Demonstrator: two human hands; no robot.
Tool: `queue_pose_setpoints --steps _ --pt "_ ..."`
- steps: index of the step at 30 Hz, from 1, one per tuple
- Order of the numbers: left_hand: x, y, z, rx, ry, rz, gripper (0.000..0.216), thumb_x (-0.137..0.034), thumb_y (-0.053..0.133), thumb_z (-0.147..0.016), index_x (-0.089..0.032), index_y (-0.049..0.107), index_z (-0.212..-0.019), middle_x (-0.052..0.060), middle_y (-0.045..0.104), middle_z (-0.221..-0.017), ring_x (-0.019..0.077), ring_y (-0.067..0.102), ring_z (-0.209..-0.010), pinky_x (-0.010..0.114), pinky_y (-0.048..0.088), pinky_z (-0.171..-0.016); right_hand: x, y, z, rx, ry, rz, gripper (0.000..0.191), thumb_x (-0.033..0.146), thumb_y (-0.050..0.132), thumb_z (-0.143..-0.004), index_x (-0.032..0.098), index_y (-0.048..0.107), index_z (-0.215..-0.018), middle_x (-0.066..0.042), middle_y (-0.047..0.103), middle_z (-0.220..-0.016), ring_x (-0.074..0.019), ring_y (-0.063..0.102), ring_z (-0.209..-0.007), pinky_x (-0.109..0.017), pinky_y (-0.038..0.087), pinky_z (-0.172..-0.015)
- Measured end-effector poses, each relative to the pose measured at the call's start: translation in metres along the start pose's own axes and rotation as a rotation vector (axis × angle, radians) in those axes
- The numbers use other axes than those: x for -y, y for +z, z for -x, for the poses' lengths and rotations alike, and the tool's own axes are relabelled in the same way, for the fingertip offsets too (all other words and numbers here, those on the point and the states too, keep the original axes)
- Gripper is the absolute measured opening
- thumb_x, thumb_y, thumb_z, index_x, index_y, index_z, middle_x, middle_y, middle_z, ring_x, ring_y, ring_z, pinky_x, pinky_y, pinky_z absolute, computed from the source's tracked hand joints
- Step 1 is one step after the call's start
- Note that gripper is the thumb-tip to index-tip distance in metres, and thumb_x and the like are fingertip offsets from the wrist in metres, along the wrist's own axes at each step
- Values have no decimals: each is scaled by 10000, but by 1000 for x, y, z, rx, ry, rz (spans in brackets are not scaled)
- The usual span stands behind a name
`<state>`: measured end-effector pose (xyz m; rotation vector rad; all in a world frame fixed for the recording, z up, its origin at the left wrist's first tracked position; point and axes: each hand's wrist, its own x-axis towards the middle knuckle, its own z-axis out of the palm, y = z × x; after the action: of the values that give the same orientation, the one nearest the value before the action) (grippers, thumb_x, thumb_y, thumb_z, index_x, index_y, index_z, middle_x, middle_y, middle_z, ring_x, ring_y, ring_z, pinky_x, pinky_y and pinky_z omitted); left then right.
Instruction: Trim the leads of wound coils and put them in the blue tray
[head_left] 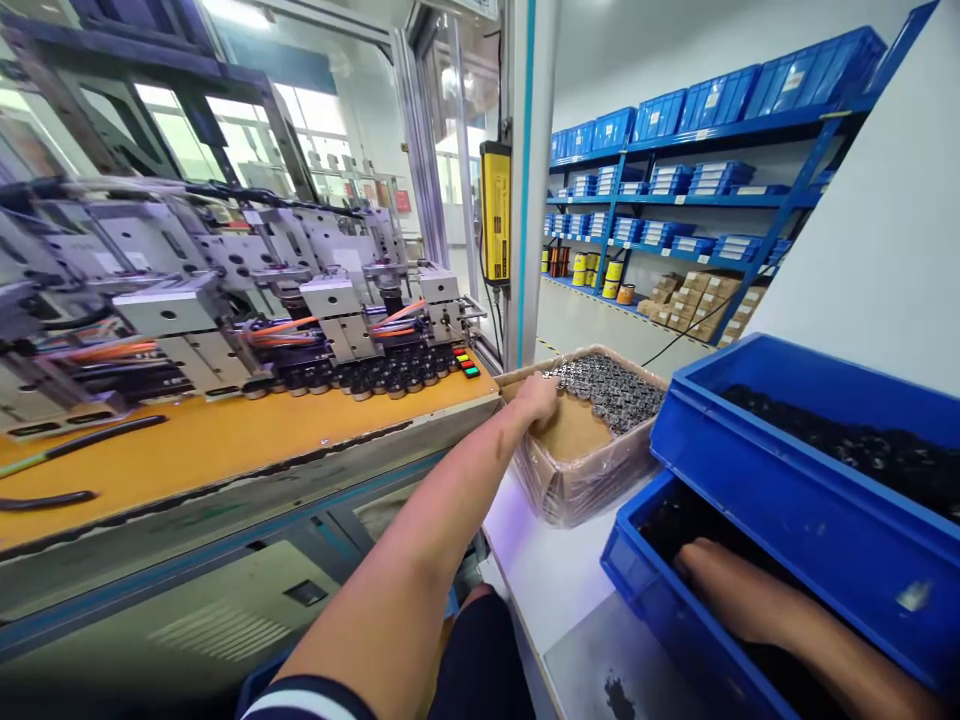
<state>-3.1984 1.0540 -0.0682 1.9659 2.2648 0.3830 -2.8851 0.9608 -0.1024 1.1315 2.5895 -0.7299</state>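
Observation:
My left hand (537, 396) reaches over the near left side of a plastic-lined cardboard box (592, 487). Its fingers look curled, and what they hold, if anything, is hidden. Inside that box, rows of small round metal parts (619, 392) stand packed together, beside a bare patch of brown cardboard. My right hand (701, 562) is down in the lower blue bin (652, 590), among dark contents. Shadow and the bin hide its fingers. Above it, an upper blue bin (795, 470) holds many small black parts (840, 440).
At left, a machine with metal fixtures (334, 310) stands on an orange worktop (247, 440). Black round parts (390, 370) line its edge near coloured buttons (466, 362). A frame post (529, 200) rises behind the box. Blue shelving (697, 120) stands farther back.

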Motion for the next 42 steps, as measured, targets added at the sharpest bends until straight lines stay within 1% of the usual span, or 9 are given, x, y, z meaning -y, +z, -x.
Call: queue_pose_setpoints --steps 7,11,16,19,22,24,27,30,42 --pt "-2 2 -4 -29 -49 124 304 -322 624 -908 -154 618 -1162 104 608 -1259 245 604 -1124 479 513 -956 3 -2 2 -84 2 132 217 39 475 -764 132 659 -697 -98 690 -806 -224 635 -762 -278 370 -625" --pt "-10 -15 28 -58 -19 293 210 -292 648 -890 -132 658 -1025 83 675 -1095 216 640 -1024 447 521 -924 -2 3 -1 -131 13 200 248 60 447 -812 148 674 -760 -110 682 -856 -238 641 -812 -311 413 -690" --pt "-9 -32 145 -163 93 626 363 -228 680 -838 -142 611 -1184 53 690 -1037 122 625 -830 255 513 -782 -29 13 -9 -250 -62 241 275 155 417 -870 186 645 -720 -94 695 -806 -252 677 -792 -338 470 -682" --pt "1 -27 228 -125 99 853 301 -263 629 -866 -126 657 -1133 20 662 -820 91 579 -666 209 480 -634 -29 8 -8 -561 -236 236 270 261 444 -887 194 661 -741 -78 688 -768 -239 684 -708 -341 502 -641" --pt "11 -17 287 -59 5 1459 288 -301 744 -771 -117 712 -992 12 631 -722 89 582 -648 211 477 -643 10 -3 4 -933 -405 201 219 349 515 -929 187 654 -883 -57 681 -818 -206 673 -701 -322 518 -655" --pt "12 -12 310 -63 -25 1672 358 -265 851 -650 -132 731 -959 27 663 -761 96 608 -681 214 496 -669 53 -5 18 -979 -570 140 114 291 573 -937 189 624 -940 -40 665 -840 -167 656 -714 -276 514 -655" --pt "4 -11 326 -136 -23 1704 395 -154 899 -548 -148 764 -919 55 719 -846 102 645 -692 207 523 -667 117 5 35 -857 -893 22 49 132 586 -927 170 597 -957 -36 652 -840 -133 644 -756 -225 513 -666" --pt "-7 -11 334 -187 -10 1636 373 -80 887 -528 -164 791 -878 58 750 -852 101 669 -672 185 543 -650 153 23 43 -861 -1017 -24 45 104 581 -931 136 592 -961 -54 663 -825 -131 641 -753 -227 519 -668" --pt "-27 -1 339 -161 98 1677 470 39 837 -553 -247 795 -924 1 798 -848 102 735 -748 138 572 -740 151 41 51 -953 -1068 -2 78 91 556 -935 104 629 -957 -89 694 -870 -143 670 -855 -239 553 -770"
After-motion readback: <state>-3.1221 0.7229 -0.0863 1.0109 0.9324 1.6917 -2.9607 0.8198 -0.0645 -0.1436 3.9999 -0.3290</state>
